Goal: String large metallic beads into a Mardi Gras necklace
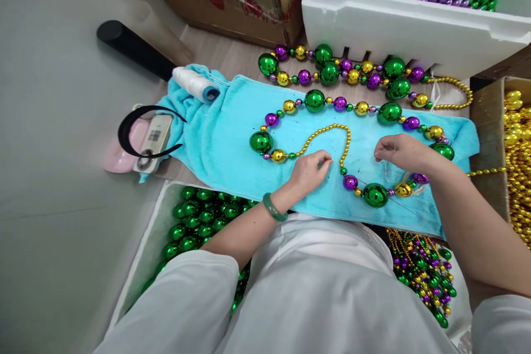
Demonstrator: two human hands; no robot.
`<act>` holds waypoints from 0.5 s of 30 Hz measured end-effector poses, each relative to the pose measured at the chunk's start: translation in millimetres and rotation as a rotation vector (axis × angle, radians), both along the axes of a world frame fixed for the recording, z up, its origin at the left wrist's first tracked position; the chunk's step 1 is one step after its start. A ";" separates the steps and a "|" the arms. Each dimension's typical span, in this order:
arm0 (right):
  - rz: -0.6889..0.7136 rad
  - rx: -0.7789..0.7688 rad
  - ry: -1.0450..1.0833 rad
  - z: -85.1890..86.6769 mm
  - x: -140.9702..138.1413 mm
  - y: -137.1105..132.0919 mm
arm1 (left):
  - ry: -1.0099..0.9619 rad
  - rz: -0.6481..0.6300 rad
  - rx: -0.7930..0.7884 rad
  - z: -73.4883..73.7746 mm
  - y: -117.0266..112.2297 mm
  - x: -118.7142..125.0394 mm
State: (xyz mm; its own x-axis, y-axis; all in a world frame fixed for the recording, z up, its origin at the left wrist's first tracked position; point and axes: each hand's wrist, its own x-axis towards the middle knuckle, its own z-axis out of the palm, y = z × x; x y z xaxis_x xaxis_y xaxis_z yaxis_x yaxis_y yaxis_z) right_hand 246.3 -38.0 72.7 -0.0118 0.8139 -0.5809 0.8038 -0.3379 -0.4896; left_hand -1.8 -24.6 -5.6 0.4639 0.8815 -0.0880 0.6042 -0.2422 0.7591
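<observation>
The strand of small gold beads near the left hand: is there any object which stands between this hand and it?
Nothing visible does. Only the blue towel shows in the gap between the left hand and the gold bead strand.

On my remote feed I record an apparent craft workshop, evidenced by a bead strand (315, 100), thread spool (191, 83) and bead-filled foam box (398, 25).

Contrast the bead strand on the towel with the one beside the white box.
The towel strand spreads in a wide loop; the box strand lies narrow and doubled. The towel strand's small gold beads bend inward; the box strand's curve outward. Both mix green, purple and gold beads.
</observation>
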 end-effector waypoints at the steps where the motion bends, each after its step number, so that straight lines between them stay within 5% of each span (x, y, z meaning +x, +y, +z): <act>1: 0.012 -0.014 0.036 1.0 -3.5 -0.3 | -0.136 0.083 -0.104 -2.7 -1.2 4.6; 7: 0.095 -0.062 0.102 7.2 -25.5 4.3 | -0.828 0.327 -0.781 -3.5 0.2 28.7; 15: 0.373 0.049 -0.083 20.9 -46.5 28.8 | -0.756 0.260 -0.804 6.5 7.2 40.5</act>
